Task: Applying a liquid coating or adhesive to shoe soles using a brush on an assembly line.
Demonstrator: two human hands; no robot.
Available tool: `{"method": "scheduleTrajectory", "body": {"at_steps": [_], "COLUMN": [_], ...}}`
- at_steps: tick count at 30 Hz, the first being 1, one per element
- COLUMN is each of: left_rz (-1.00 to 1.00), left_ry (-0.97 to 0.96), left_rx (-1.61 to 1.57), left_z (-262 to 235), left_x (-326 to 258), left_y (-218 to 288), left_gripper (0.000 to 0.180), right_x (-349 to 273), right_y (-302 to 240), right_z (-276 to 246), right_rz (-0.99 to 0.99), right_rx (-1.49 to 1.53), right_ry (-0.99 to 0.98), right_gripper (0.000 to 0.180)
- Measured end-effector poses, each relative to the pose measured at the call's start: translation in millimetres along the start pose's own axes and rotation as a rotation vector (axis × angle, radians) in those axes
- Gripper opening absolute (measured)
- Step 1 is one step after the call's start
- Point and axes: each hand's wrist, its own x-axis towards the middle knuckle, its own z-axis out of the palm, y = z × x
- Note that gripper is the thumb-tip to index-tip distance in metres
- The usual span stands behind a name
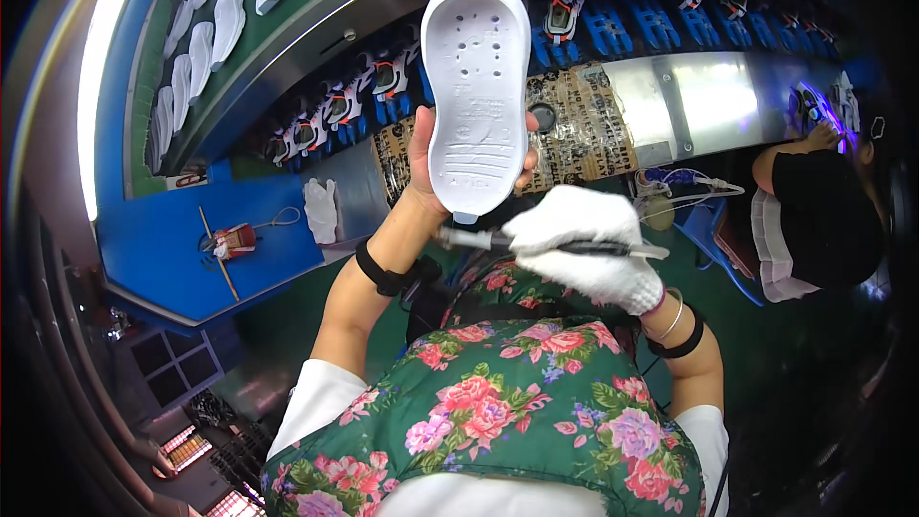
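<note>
My bare left hand (421,158) grips a white shoe sole (476,124) by its narrower end, thumb on one edge and fingertips round the other. The sole stands upright with its hollow face turned to me; small holes dot its wide upper part and ridges cross the lower part. My right hand (584,239), in a white knitted glove, closes round a thin brush (498,240) with a dark handle. The brush lies almost level, its pale, blurred end pointing left just under the sole, apart from it.
Behind the sole, a bench carries patterned brown covering (579,124) and a round black lid (543,118). Shoe uppers (565,11) sit on blue holders (605,29) in a row. White soles (228,24) lie upper left. A blue table (163,239) stands left; another person (814,201) works right.
</note>
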Motion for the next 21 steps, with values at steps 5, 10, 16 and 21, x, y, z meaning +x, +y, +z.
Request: {"method": "scheduleTrajectory", "body": {"at_steps": [5,10,16,21], "left_rz": [-0.076,-0.192,-0.139,-0.112], "left_ry": [0.047,0.103,-0.025,-0.058], "left_rx": [0.05,0.136,0.122,0.147], "left_z": [-1,-5,-6,-10], "left_x": [-3,-1,6,16], "left_y": [6,18,16,17], "left_gripper": [0.094,0.092,0.095,0.095], "right_x": [6,-4,2,-3], "right_y": [0,6,-2,-3], "right_z": [-8,6,0,15], "right_rz": [-0.186,-0.357,-0.142,-0.224], "right_rx": [-0.368,-0.505,-0.184,-0.325], "right_ry": [0.126,-0.06,0.081,-0.01], "right_gripper": [0.019,0.032,0.022,0.026]}}
